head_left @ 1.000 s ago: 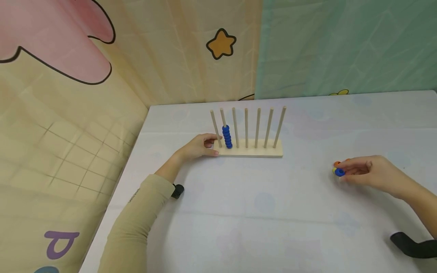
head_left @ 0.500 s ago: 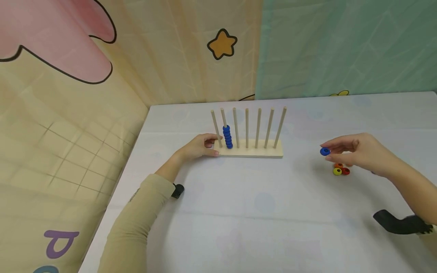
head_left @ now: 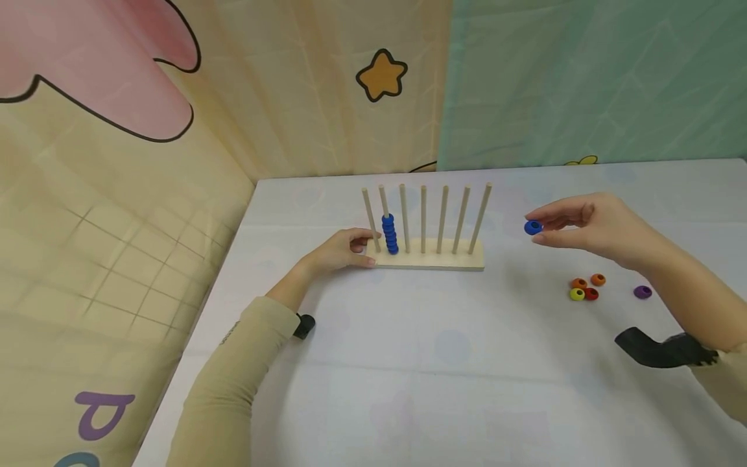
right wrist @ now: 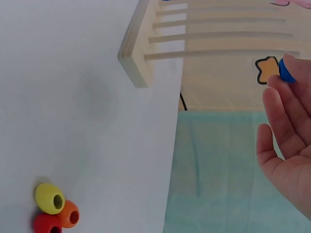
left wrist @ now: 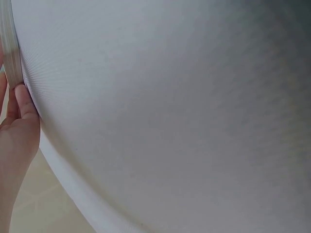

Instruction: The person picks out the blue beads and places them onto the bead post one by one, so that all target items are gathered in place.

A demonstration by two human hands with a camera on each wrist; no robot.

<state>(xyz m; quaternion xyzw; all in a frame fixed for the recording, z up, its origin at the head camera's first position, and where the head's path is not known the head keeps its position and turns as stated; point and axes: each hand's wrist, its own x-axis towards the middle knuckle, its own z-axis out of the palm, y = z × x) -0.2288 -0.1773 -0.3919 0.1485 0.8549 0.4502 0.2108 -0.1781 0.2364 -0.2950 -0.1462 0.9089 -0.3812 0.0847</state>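
Note:
A wooden peg rack (head_left: 428, 260) with several upright pegs stands on the white table. On its second peg from the left sits a stack of blue beads (head_left: 390, 235); the other pegs are bare. My left hand (head_left: 338, 251) grips the left end of the base, thumb at the front edge and fingers behind. To the right of the rack my right hand (head_left: 601, 227) pinches a blue bead (head_left: 533, 227) between thumb and fingertips, raised above the table. The right wrist view also shows this blue bead (right wrist: 285, 72) at the fingertips, its other fingers loosely bent.
Below the right hand lie a yellow bead (head_left: 577, 294), a red bead (head_left: 591, 294) and two orange beads (head_left: 598, 279). A purple bead (head_left: 642, 292) lies apart, near the right forearm. Patterned curtains (head_left: 508, 84) hang behind the table and along its left side.
My right hand picked the blue bead from the loose group, then lifted it and carried it up and leftward toward the rack. My left hand stays on the base.

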